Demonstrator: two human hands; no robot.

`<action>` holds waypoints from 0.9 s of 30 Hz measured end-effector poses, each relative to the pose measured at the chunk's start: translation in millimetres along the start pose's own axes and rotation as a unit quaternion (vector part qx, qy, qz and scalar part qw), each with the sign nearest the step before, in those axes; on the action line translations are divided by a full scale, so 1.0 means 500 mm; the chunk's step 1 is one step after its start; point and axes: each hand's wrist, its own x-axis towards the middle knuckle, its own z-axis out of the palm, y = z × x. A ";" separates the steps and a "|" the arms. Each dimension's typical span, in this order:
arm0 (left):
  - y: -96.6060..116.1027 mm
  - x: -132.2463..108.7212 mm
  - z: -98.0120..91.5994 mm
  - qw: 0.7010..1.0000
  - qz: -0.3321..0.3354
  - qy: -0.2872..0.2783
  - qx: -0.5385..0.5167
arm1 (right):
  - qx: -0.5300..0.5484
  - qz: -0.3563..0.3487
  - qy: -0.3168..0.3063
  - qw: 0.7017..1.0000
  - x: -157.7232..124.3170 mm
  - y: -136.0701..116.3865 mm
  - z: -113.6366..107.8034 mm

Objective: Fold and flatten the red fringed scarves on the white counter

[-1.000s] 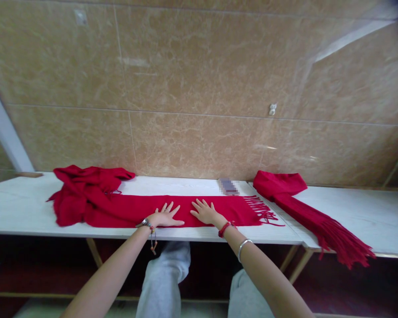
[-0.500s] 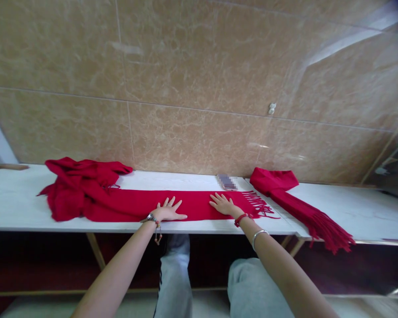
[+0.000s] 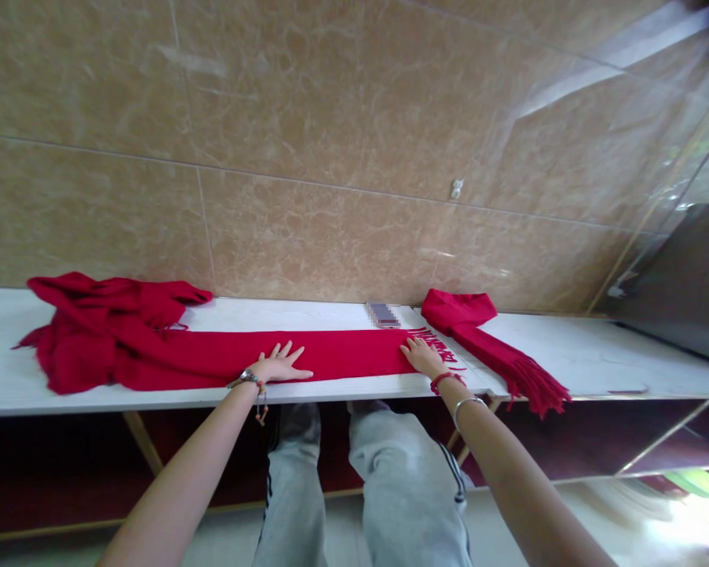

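Note:
A long red scarf (image 3: pixel 343 353) lies flattened along the white tabletop, its right end fringed and its left part running into a crumpled red heap (image 3: pixel 88 339). My left hand (image 3: pixel 280 365) rests on the middle of the flat stretch, fingers spread. Close to the fringe, my right hand (image 3: pixel 424 357) presses flat on the cloth with its fingers out. Neither hand grasps anything. To the right of the fringe lies a second red scarf (image 3: pixel 478 342), folded over, with its tassels hanging past the front edge.
A phone (image 3: pixel 384 314), blurred over, lies behind the flat scarf. The narrow white tabletop (image 3: pixel 573 354) runs against a tan tiled wall (image 3: pixel 331 236). A dark panel (image 3: pixel 685 283) stands at the far right. My legs are under the table's front edge.
My right hand has slid right along the scarf to its fringed end. My left hand stays about where it was on the cloth. The view has turned slightly right.

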 end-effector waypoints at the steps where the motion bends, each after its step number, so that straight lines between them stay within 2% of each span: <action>1: 0.000 0.000 0.000 1.000 -0.002 0.001 0.003 | 0.004 0.012 0.011 1.000 -0.003 -0.004 -0.001; 4: 0.003 -0.005 -0.001 1.000 -0.001 0.013 0.007 | 0.013 0.022 0.051 0.998 -0.012 -0.033 -0.007; 6: 0.007 -0.013 -0.001 1.000 -0.002 0.023 0.006 | 0.030 -0.009 0.070 0.997 -0.017 -0.072 -0.014; 8: 0.012 -0.022 0.000 0.999 -0.005 0.036 0.002 | 0.090 -0.077 0.080 0.990 -0.021 -0.125 -0.022; 13: 0.017 -0.032 0.006 0.998 -0.005 0.067 0.008 | 0.197 -0.213 0.041 0.956 -0.036 -0.265 -0.028; 16: 0.017 -0.031 0.010 0.998 -0.010 0.062 0.022 | 0.205 -0.269 0.027 0.941 -0.050 -0.301 -0.025; 18: 0.017 -0.032 0.012 0.997 -0.020 0.064 0.035 | 0.189 -0.293 0.014 0.937 -0.055 -0.293 -0.023; 20: 0.017 -0.034 0.016 0.996 -0.026 0.074 0.043 | 0.166 -0.300 0.000 0.939 -0.054 -0.261 -0.021; 23: 0.017 -0.037 0.022 0.995 -0.027 0.083 0.049 | 0.129 -0.282 -0.017 0.951 -0.043 -0.179 -0.015; 27: 0.018 -0.040 0.023 0.995 -0.026 0.079 0.052 | 0.075 -0.218 -0.031 0.973 -0.026 -0.042 -0.001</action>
